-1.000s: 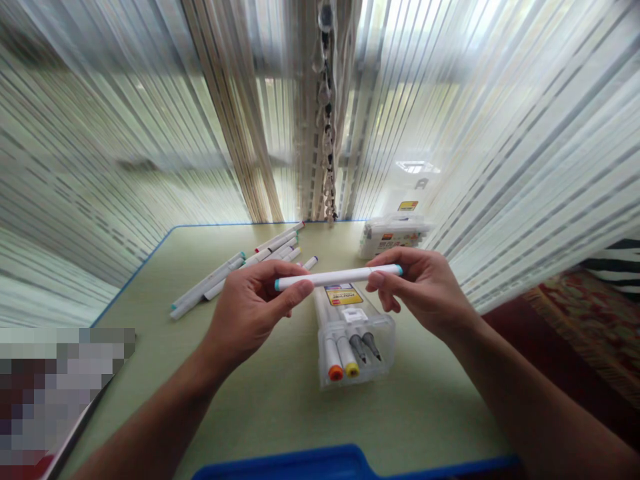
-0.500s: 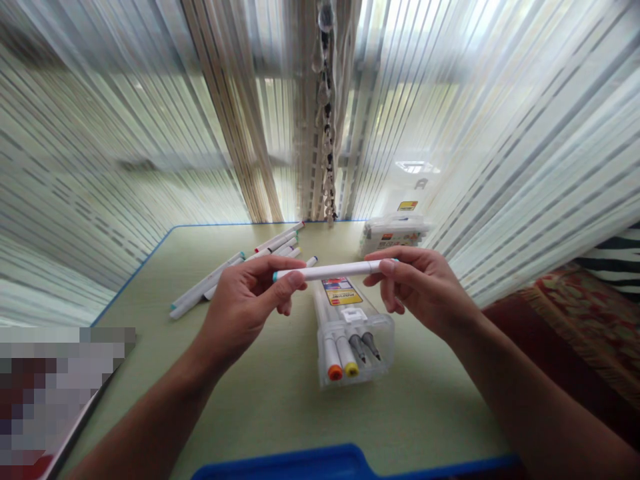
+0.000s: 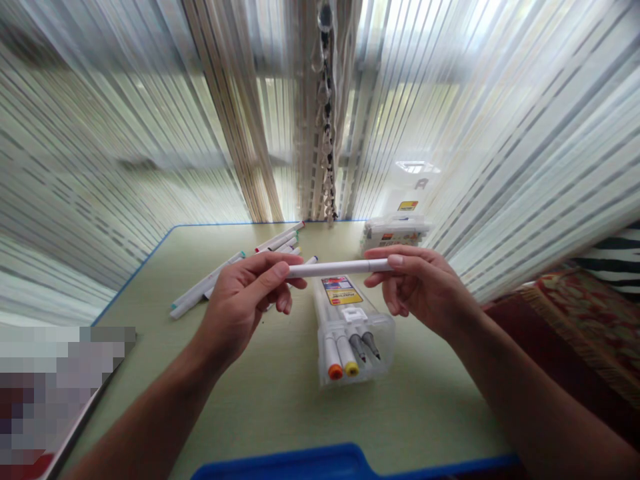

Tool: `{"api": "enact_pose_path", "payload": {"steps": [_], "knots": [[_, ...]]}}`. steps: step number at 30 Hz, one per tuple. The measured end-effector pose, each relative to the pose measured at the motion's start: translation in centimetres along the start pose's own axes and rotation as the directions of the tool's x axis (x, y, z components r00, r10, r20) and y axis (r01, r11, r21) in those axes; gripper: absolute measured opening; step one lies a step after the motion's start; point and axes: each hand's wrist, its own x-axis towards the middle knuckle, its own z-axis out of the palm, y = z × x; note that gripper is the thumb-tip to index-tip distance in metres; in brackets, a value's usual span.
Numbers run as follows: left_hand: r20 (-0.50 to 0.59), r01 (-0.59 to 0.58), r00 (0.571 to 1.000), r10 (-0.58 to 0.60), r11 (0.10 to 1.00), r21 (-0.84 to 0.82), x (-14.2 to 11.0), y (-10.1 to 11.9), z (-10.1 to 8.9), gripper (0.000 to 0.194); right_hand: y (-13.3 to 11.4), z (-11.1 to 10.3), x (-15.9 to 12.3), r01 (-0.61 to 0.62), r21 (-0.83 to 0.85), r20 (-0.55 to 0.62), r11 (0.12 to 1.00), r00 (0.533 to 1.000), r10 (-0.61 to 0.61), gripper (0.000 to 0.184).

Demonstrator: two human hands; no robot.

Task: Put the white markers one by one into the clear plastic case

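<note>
I hold a white marker (image 3: pixel 336 268) level above the table, one end in each hand. My left hand (image 3: pixel 245 303) pinches its left end between thumb and fingers. My right hand (image 3: pixel 420 283) pinches its right end. Both end caps are covered by my fingertips. Right below the marker lies a clear plastic marker case (image 3: pixel 350 333) with a yellow label, holding several markers whose orange, yellow and grey ends face me.
Several loose white markers (image 3: pixel 235 270) lie on the green table (image 3: pixel 280 400) behind my left hand. A second marker case (image 3: pixel 395 233) stands at the back right by striped sheer curtains. A blue edge (image 3: pixel 300 463) lies at the near side.
The marker has risen slightly and both hands have slid their fingertips over its teal ends, which showed before and are now hidden.
</note>
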Motion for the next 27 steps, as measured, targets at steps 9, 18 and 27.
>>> {"api": "enact_pose_path", "payload": {"steps": [9, 18, 27], "knots": [[-0.01, 0.043, 0.999, -0.044, 0.997, -0.066, 0.07, 0.15, 0.07, 0.019, -0.09, -0.05, 0.03, -0.031, 0.043, 0.005, 0.999, 1.0, 0.031, 0.026], [-0.038, 0.04, 0.998, -0.041, 0.999, -0.004, 0.11, 0.1, 0.27, 0.022, -0.04, -0.04, 0.16, -0.029, 0.024, -0.018, 0.999, 0.999, 0.029, 0.027], [-0.048, 0.003, 0.999, 0.005, 0.986, 0.167, 0.1, -0.28, 0.16, 0.024, 0.17, 0.13, 0.08, -0.006, -0.057, -0.035, 0.998, 0.999, 0.004, 0.024]]}}
